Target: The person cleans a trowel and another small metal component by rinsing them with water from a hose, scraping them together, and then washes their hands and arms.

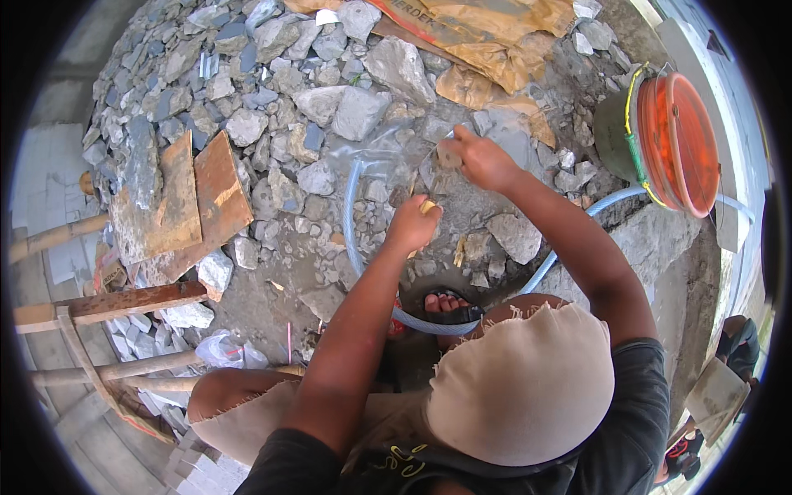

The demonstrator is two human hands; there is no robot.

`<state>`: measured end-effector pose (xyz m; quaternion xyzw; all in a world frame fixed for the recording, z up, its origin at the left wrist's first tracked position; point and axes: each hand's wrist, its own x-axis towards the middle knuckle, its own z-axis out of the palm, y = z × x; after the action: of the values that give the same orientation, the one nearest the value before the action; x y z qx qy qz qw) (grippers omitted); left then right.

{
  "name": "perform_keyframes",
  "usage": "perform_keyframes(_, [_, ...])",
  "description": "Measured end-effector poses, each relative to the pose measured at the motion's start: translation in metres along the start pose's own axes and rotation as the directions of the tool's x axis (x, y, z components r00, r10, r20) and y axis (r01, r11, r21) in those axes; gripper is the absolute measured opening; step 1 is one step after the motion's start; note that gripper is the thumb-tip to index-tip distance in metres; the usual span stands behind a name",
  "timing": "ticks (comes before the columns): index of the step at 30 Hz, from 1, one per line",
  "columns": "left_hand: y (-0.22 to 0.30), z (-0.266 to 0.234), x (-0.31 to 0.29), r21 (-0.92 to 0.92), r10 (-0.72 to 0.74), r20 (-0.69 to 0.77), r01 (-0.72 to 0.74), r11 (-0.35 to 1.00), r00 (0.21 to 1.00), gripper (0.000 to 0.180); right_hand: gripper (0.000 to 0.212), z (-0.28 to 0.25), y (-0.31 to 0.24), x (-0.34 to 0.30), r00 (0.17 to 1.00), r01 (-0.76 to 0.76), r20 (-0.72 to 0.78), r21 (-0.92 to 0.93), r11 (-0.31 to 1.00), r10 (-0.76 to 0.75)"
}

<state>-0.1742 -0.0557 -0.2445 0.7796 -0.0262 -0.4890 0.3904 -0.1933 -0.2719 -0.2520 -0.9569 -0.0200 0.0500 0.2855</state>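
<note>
My left hand (413, 225) is closed round a short yellow handle (427, 206); I cannot make out what tool it belongs to. Ahead and to the right, my right hand (485, 161) pinches a small brownish piece (449, 154), its kind unclear. Just left of both hands, a clear blue hose (351, 214) bends upward, and water spreads from its end over wet grey ground. The hose curves past my sandalled foot (450, 307) and off to the right. Broken grey stones (361, 114) lie beyond my hands, and a pale rock (514, 238) sits near my right forearm.
An orange bucket (678, 144) lies tipped beside a dark one at the right. Torn brown paper sacks (495, 37) cover rubble at the far side. Boards (216, 206), a wooden frame (124, 305) and a plastic bag (231, 350) are on the left. Another person's dark clothing (737, 346) shows at right.
</note>
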Motion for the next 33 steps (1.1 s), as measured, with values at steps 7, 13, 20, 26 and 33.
perform_keyframes(7, [-0.002,-0.001,-0.002,0.101,0.003,-0.006,-0.003,0.995,1.0,0.057,0.042,0.007,-0.004,-0.003,0.981,0.106,0.168,-0.023,0.994,-0.101])
perform_keyframes(13, [-0.007,-0.004,0.002,0.082,0.001,0.029,-0.003,0.997,1.0,0.051,0.042,0.035,-0.031,-0.02,0.996,-0.084,-0.014,0.025,0.996,0.084])
perform_keyframes(20, [-0.006,0.003,0.001,0.085,0.035,-0.037,-0.031,0.996,0.999,0.056,0.055,0.029,-0.023,-0.018,0.973,-0.178,-0.142,0.051,0.983,0.184])
perform_keyframes(26, [-0.028,-0.005,0.009,0.308,0.303,-0.156,-0.245,0.919,0.94,0.047,0.062,0.005,-0.006,-0.017,0.967,-0.128,-0.197,0.169,0.977,0.161])
perform_keyframes(33, [0.018,0.004,0.008,0.06,0.185,-0.304,-0.175,0.983,0.935,0.051,0.051,0.038,0.031,-0.063,0.677,-0.404,-0.539,0.297,0.865,0.501])
